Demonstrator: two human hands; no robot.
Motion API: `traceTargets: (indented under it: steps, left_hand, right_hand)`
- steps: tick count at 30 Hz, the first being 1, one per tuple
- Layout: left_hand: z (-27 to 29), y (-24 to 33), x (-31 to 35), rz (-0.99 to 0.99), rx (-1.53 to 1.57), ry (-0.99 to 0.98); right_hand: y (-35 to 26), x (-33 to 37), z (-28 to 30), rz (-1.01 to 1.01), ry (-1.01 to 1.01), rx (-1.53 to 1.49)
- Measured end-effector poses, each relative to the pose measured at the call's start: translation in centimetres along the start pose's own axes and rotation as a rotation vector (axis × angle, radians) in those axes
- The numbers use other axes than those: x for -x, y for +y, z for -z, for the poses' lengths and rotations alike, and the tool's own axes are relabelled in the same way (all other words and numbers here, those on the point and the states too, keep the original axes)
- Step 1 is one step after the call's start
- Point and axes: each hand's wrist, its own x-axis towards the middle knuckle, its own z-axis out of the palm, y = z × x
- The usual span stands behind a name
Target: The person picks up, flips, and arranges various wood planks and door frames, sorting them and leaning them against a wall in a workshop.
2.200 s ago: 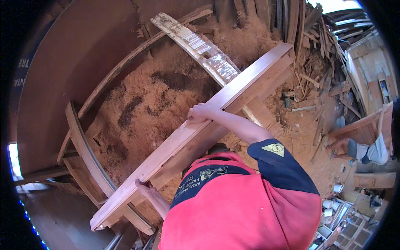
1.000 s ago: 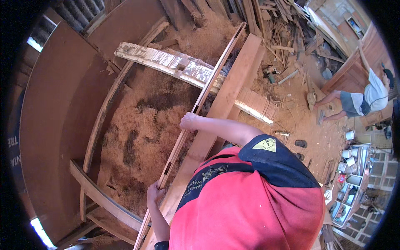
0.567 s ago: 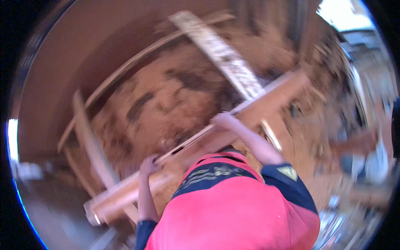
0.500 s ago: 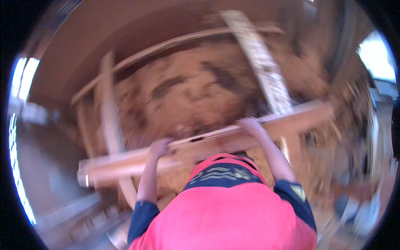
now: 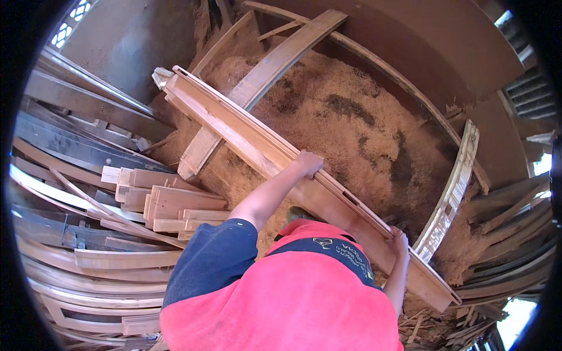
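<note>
A long wooden board (image 5: 252,149) with a grooved, slotted upper edge slopes from the upper left to the lower right in front of me. It lies across two support planks. My left hand (image 5: 308,164) is closed over its far edge near the middle. Farther along, toward the lower right end, my right hand (image 5: 400,243) grips the same edge. The fingertips of both hands are partly hidden by the board. The left support plank (image 5: 275,58) passes beneath the board's upper part. The whitish, worn right support plank (image 5: 448,193) meets it near the right hand.
Sawdust (image 5: 345,134) covers the ground beyond the board. A curved-looking wooden rail (image 5: 404,76) runs behind it. Short wooden blocks (image 5: 181,205) are stacked at left, beside many long planks (image 5: 111,257). Scrap strips (image 5: 421,324) lie at lower right.
My view has turned, so the board, nearly level before, now slants down to the right. Both hands are on its edge in both frames. The earlier blur is gone.
</note>
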Motion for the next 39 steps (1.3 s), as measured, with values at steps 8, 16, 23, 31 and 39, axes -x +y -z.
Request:
traceTargets:
  steps: [8, 16, 23, 31, 39]
  left_hand:
    - [-0.4, -0.7, 1.5, 0.009, 0.025, 0.048]
    - [-1.3, -2.2, -1.3, -0.238, -0.097, 0.015]
    - [2.1, 2.5, 0.5, -0.124, -0.071, -0.015]
    - [2.0, 2.5, 1.5, -0.148, -0.102, -0.005]
    - [2.1, 2.1, 0.9, -0.185, -0.056, -0.040]
  right_hand:
    - [1.2, -0.3, -1.8, 0.056, 0.005, -0.091]
    - [0.0, 0.8, -1.4, -0.003, 0.066, -0.123]
    - [-1.0, 0.0, -2.6, -0.249, 0.144, 0.154]
    - [-2.8, 0.9, -2.0, -0.318, 0.129, -0.012]
    - [-2.8, 2.1, -2.2, -0.198, 0.289, 0.033]
